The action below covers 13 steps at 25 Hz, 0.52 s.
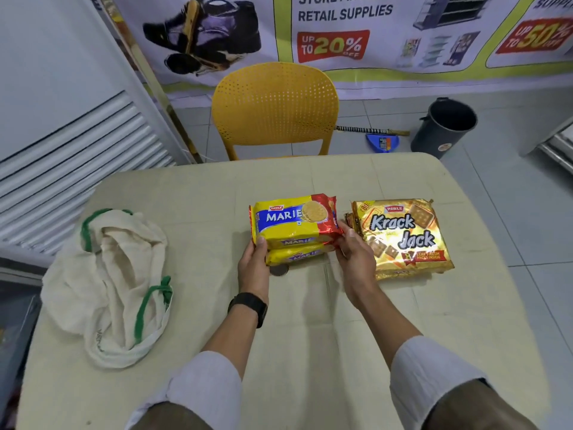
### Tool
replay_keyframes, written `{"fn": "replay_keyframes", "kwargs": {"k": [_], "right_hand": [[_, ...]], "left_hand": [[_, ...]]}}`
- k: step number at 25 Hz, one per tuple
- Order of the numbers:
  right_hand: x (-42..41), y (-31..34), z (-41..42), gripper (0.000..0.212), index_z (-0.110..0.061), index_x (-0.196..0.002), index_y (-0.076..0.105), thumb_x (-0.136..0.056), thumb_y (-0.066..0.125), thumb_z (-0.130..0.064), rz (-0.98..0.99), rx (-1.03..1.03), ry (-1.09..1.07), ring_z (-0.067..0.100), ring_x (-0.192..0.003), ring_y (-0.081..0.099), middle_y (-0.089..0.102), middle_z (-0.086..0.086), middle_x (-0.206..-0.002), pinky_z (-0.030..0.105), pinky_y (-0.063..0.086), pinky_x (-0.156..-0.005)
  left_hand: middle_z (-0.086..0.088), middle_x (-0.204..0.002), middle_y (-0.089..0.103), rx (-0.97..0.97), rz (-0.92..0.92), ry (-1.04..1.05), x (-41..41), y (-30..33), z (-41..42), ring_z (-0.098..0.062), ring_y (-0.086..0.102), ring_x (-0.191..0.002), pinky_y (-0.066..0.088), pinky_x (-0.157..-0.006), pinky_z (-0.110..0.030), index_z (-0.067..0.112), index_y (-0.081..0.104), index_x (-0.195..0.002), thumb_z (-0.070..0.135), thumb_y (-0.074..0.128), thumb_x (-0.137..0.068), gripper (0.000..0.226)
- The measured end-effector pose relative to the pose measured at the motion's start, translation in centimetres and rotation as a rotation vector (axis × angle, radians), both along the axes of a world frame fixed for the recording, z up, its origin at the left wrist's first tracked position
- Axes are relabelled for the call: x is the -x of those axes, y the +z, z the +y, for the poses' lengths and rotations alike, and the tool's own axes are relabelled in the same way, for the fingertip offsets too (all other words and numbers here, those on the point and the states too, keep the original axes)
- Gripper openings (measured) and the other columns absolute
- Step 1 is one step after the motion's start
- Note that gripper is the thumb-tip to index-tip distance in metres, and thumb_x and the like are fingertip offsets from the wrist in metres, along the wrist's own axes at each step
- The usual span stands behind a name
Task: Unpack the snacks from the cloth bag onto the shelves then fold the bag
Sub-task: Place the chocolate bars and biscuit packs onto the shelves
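Note:
Two yellow Marie biscuit packs (294, 226) are stacked at the middle of the beige table (310, 321). My left hand (254, 263) grips their left end and my right hand (356, 257) grips their right end. A golden Krack Jack pack (403, 237) lies flat just to the right, touching my right hand's side. The cream cloth bag (108, 283) with green handles lies crumpled and slack on the table's left part, apart from both hands.
A yellow plastic chair (274, 110) stands behind the table's far edge. A dark bin (445, 127) and a blue dustpan (379, 142) sit on the tiled floor at the back right. A white louvred cabinet (62, 135) stands left. A small round object (279, 270) shows under the packs.

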State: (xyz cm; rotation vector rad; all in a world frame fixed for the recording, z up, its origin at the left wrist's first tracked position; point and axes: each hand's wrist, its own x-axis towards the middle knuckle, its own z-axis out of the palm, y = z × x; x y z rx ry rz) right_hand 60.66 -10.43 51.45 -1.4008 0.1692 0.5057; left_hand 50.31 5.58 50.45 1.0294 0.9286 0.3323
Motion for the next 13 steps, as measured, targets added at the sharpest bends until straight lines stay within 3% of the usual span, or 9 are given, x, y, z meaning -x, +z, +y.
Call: {"fn": "replay_keyframes", "kwargs": {"k": [3,7,10,13], "right_hand": [[1.2,2.7,-0.4,0.034,-0.037,-0.112,0.074,-0.109,0.042,-0.027,-0.057,0.006,0.061,0.003,-0.115,0.068,0.078,-0.011,-0.114,0.018,0.053,-0.092],[4.1,8.9,-0.2,0.034,-0.036,-0.118,0.071,-0.109,0.041,-0.023,-0.127,-0.012,0.204,-0.002,-0.109,0.069,0.078,-0.015,-0.110,0.020,0.050,-0.091],[7.8,14.4,1.2,0.037,-0.033,-0.122,0.071,-0.108,0.040,-0.019,-0.188,-0.053,0.322,-0.002,-0.107,0.069,0.078,-0.014,-0.109,0.023,0.049,-0.092],[12.6,19.6,4.4,0.043,-0.041,-0.110,0.077,-0.106,0.041,-0.016,-0.229,-0.134,0.458,-0.001,-0.104,0.070,0.078,-0.013,-0.109,0.015,0.052,-0.085]], "left_hand": [[0.005,-0.106,0.079,-0.008,-0.031,0.020,1.7,2.5,-0.2,-0.010,0.076,-0.094,0.059,-0.066,-0.023,0.030,0.070,-0.113,0.042,0.056,-0.100,0.022],[0.004,-0.110,0.079,-0.067,-0.064,0.061,6.0,8.8,-0.1,-0.014,0.074,-0.104,0.057,-0.087,-0.031,0.031,0.072,-0.110,0.042,0.056,-0.101,0.021],[0.005,-0.109,0.079,-0.112,-0.099,0.127,11.1,14.5,0.6,-0.013,0.075,-0.103,0.055,-0.081,-0.028,0.030,0.072,-0.110,0.042,0.056,-0.101,0.022],[0.005,-0.108,0.079,-0.147,-0.144,0.265,17.9,19.6,1.9,-0.012,0.075,-0.101,0.054,-0.076,-0.026,0.029,0.071,-0.112,0.042,0.056,-0.101,0.023]]}}
